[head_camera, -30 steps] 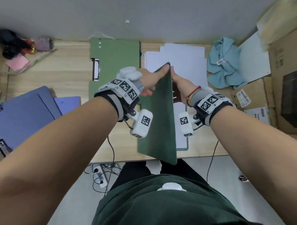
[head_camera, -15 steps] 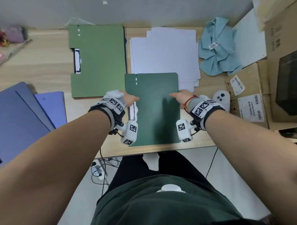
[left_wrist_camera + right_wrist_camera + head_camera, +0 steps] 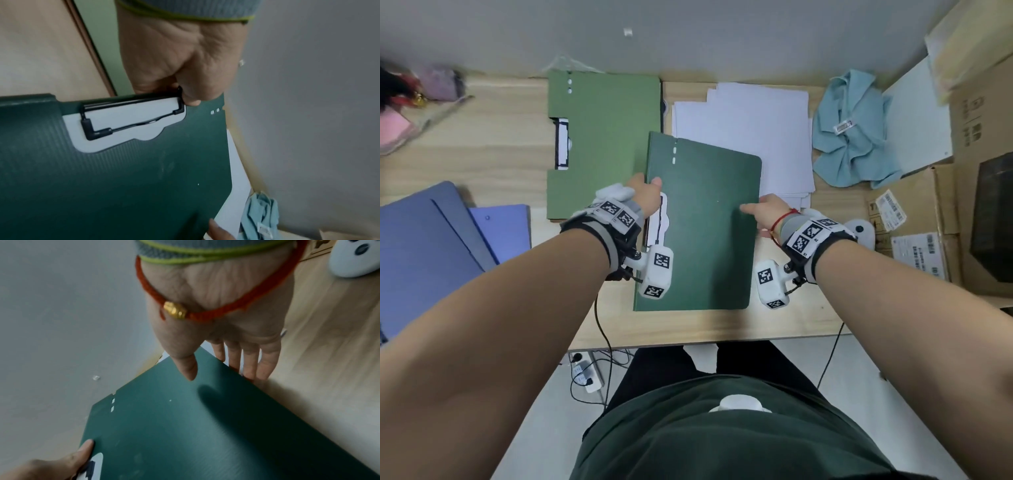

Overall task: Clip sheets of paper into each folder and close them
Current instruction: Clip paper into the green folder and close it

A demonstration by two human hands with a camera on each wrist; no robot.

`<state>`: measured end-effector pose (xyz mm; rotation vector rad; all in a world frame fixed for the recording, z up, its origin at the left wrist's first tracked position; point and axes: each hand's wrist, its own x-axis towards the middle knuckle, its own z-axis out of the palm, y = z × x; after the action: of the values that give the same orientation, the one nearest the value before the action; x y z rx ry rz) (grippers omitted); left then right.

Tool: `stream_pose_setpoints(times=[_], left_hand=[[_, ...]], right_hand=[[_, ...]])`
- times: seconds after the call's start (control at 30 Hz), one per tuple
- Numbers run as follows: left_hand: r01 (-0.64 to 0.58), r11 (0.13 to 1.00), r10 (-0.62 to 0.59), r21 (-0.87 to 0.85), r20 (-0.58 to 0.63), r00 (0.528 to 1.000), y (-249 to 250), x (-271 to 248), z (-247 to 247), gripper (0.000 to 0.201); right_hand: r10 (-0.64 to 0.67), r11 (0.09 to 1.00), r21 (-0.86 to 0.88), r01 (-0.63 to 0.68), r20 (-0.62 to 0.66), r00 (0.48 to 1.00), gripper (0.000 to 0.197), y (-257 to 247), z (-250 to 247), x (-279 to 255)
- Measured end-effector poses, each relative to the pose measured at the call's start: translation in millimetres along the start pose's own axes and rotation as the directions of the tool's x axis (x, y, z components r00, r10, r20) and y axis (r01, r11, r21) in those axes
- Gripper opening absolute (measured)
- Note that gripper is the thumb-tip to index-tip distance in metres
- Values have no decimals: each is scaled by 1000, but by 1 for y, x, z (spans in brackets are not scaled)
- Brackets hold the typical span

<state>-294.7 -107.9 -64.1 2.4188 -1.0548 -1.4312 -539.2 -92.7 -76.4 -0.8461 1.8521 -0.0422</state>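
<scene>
Dark green folder (image 3: 702,229), closed, ribbed plastic cover, held by both hands over the wooden desk (image 3: 493,161) in front of the person; its far end overlaps the paper stack, and whether its near end touches the desk cannot be told. A cut-out window (image 3: 123,129) at the spine edge shows white paper under a black wire clip (image 3: 131,113).

Left hand (image 3: 645,197): at the spine edge, thumb on top of the cover, fingers curled under the edge beside the clip, grasping the folder.

Right hand (image 3: 763,214): at the opposite long edge, thumb (image 3: 186,366) laid on the cover, four fingers (image 3: 249,360) reaching down past the edge beneath it, pinching the folder between them. A red cord bracelet (image 3: 205,314) with a gold bead sits at this wrist.

Lighter green folder (image 3: 602,144): closed, flat on the desk, just left of and partly under the dark one; its own clip window faces left.

Stack of white paper (image 3: 743,133): loose sheets fanned slightly, lying at the back of the desk.

Pale blue cloth (image 3: 852,137): crumpled, with a label, right of the paper.

Blue folders (image 3: 431,253): at the left edge of the desk.

Cardboard boxes (image 3: 928,205): at the right side, with a small white device (image 3: 863,231) beside the right wrist.
</scene>
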Motion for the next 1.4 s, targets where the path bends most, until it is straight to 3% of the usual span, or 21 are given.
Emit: stream_pose_setpoints(times=[0.23,0.3,0.37,0.47,0.6,0.73,0.87,1.0,1.13,1.27,1.4], left_hand=[[-47,998,38,-38,-218,975,19,36,-86,56],[-5,998,-12,-70,-236,972,11,64,-105,75],[20,999,-27,-37,-219,975,2,81,-126,95],[29,985,-10,171,-114,993,2,65,-158,70],[80,955,-47,287,-120,992,-20,78,-175,63],[86,948,-64,307,-82,995,-43,106,-177,55],[68,953,-62,296,-31,998,-61,138,-171,68],[-5,977,0,213,24,1000,-49,118,-173,62],[-34,962,25,271,36,999,-45,119,-174,80],[-80,950,81,300,11,997,-46,122,-168,60],[-115,935,125,336,-10,992,-52,127,-164,56]], right_hand=[[-142,989,42,139,84,986,33,-63,21,2],[-152,982,128,139,104,983,18,-80,29,5],[-167,977,151,151,102,981,15,-102,40,7],[-178,973,171,155,127,976,7,-130,58,27],[-157,974,182,132,129,979,12,-163,80,45],[-135,981,155,115,124,983,46,-179,103,70],[-123,990,76,117,74,990,45,-183,117,77],[-99,995,7,99,9,995,40,-190,120,67],[-106,993,-52,102,-73,992,50,-195,123,67],[-118,993,5,120,-147,982,48,-196,124,67],[-140,990,-5,141,-146,979,56,-197,127,63]])
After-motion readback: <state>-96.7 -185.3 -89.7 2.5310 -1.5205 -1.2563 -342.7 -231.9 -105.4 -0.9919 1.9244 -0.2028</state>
